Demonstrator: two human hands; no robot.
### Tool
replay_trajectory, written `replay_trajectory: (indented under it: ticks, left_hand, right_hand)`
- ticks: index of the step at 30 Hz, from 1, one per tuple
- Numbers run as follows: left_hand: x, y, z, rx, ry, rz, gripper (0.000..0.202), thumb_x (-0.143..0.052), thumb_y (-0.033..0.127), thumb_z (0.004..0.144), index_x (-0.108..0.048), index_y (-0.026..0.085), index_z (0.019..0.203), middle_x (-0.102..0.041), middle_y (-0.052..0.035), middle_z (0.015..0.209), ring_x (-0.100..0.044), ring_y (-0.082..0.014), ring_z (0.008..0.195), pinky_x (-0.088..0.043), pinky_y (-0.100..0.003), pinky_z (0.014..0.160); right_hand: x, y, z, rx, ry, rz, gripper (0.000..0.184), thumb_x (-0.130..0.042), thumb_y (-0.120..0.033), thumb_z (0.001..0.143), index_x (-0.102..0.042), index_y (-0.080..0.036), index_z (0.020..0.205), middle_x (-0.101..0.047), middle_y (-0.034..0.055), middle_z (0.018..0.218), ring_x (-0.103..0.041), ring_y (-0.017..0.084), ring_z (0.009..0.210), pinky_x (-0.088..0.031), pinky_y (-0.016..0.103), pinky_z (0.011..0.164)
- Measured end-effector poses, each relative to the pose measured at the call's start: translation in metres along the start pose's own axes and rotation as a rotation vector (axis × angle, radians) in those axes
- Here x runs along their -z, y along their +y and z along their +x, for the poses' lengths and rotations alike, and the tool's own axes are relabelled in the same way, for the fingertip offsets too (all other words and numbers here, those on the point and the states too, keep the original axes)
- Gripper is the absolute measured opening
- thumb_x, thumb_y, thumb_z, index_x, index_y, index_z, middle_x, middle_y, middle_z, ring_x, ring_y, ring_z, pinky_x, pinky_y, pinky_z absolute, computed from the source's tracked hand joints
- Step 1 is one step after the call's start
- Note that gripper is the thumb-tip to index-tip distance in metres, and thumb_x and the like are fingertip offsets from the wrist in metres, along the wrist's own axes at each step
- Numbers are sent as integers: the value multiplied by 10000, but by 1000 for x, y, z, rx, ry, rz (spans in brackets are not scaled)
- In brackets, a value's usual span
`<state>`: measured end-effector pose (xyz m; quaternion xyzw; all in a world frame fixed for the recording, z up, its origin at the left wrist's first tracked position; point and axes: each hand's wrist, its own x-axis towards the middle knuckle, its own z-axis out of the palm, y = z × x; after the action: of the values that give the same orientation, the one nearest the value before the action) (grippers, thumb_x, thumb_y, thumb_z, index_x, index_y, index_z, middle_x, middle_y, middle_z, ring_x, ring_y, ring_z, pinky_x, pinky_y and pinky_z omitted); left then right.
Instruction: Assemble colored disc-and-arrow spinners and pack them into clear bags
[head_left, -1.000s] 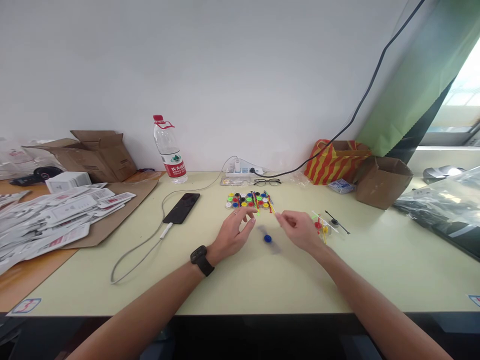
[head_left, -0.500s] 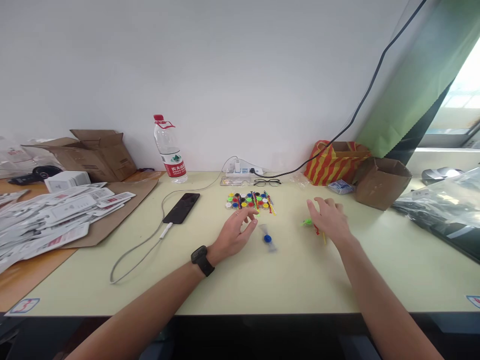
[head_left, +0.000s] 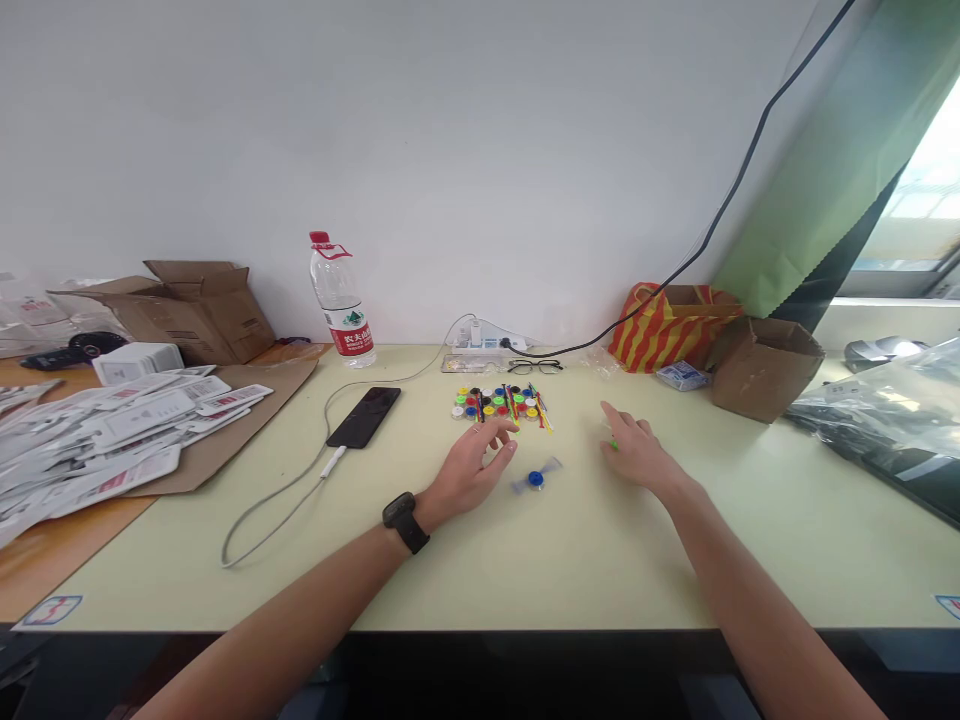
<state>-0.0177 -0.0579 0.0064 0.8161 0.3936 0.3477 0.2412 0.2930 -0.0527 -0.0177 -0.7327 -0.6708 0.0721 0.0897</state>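
My left hand point(head_left: 472, 465) lies on the table with its thumb and fingers apart, holding nothing. To its right is a small spinner point(head_left: 535, 480) with a blue round middle and clear, motion-blurred arms. Farther right, my right hand point(head_left: 637, 452) is low over the table, its fingers curled round a small green plastic piece point(head_left: 614, 444). Most of that piece is hidden by the hand. Beyond my left hand lie several coloured round discs point(head_left: 489, 411) in rows, with thin coloured sticks point(head_left: 541, 412) on and beside them.
A phone point(head_left: 364, 417) on a charging cable lies left of my left hand. A water bottle point(head_left: 343, 310), a power strip point(head_left: 484, 340) and glasses point(head_left: 535, 367) are along the wall. A striped bag point(head_left: 645, 335) and a brown paper bag point(head_left: 766, 370) stand at the right; white packages point(head_left: 142, 420) lie left.
My right hand has moved slightly left and closed in round the green piece; the red and yellow bits under it no longer show. The spinner's arms have turned. My left hand stays put.
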Motion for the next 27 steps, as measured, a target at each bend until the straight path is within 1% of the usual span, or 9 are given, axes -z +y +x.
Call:
replay_trajectory:
  ticks: [2, 4, 6, 8, 11, 15, 18, 21, 27]
  left_hand:
    - [0, 1, 0, -4, 2, -2, 240, -485, 366, 1044, -612, 268, 1223, -682, -37, 1141, -606, -204, 1006, -491, -337, 828]
    - [0, 1, -1, -4, 0, -2, 240, -481, 369, 1047, -614, 272, 1222, -683, -35, 1138, -605, -204, 1004, -492, -343, 840]
    - [0, 1, -1, -5, -9, 1, 238, -481, 371, 1048, -616, 273, 1218, -684, -34, 1138, -605, -204, 1007, -494, -353, 862]
    - [0, 1, -1, -2, -24, 2, 241, -483, 375, 1047, -617, 274, 1220, -688, -36, 1129, -606, -210, 1022, -499, -360, 870]
    - [0, 1, -1, 6, -50, -5, 268, -487, 398, 1044, -614, 273, 1244, -691, -49, 1147, -609, -225, 1059, -518, -373, 870]
    - [2, 5, -3, -24, -115, -7, 371, -579, 469, 1002, -597, 287, 1325, -647, -66, 1329, -595, -254, 1203, -502, -435, 1029]
    - [5, 11, -6, -101, -187, 9, 563, -681, 537, 928, -556, 299, 1422, -601, -84, 1421, -545, -289, 1321, -445, -475, 1138]
    - [7, 14, -7, -148, -237, 18, 700, -753, 560, 863, -522, 301, 1472, -591, -95, 1436, -529, -300, 1351, -422, -490, 1172]
    - [7, 13, -6, -163, -252, 19, 721, -789, 526, 841, -526, 303, 1475, -608, -108, 1410, -538, -308, 1344, -430, -512, 1161]
  right_hand:
    - [1, 3, 0, -73, 17, -43, 714, -440, -461, 971, -245, -230, 1618, -498, 183, 1512, -440, 404, 1362, -434, 539, 1028]
    - [3, 7, 0, -151, 14, -83, 715, -423, -579, 968, -299, -239, 1585, -509, 194, 1486, -431, 423, 1368, -434, 567, 1006]
    - [5, 10, 0, -196, 0, -96, 662, -411, -610, 970, -385, -242, 1520, -537, 197, 1434, -459, 419, 1340, -451, 552, 971]
    - [7, 13, 0, -190, -12, -93, 584, -426, -569, 978, -453, -224, 1448, -568, 194, 1365, -500, 406, 1295, -466, 506, 941]
    - [8, 12, 1, -111, -9, -74, 471, -453, -450, 989, -495, -203, 1388, -592, 177, 1290, -560, 364, 1218, -473, 425, 906]
    - [8, 6, 0, -34, -12, -50, 387, -462, -346, 989, -526, -220, 1349, -607, 138, 1242, -616, 307, 1144, -472, 364, 844]
    - [9, 2, -1, -28, -14, -46, 385, -464, -333, 987, -535, -223, 1349, -604, 129, 1253, -627, 297, 1143, -471, 353, 813]
    - [9, 1, -2, -30, -15, -57, 379, -464, -329, 986, -549, -219, 1339, -601, 135, 1270, -629, 302, 1148, -472, 358, 805]
    - [8, 2, -3, -10, -9, -69, 386, -446, -329, 991, -560, -224, 1344, -597, 151, 1301, -623, 319, 1155, -490, 384, 808]
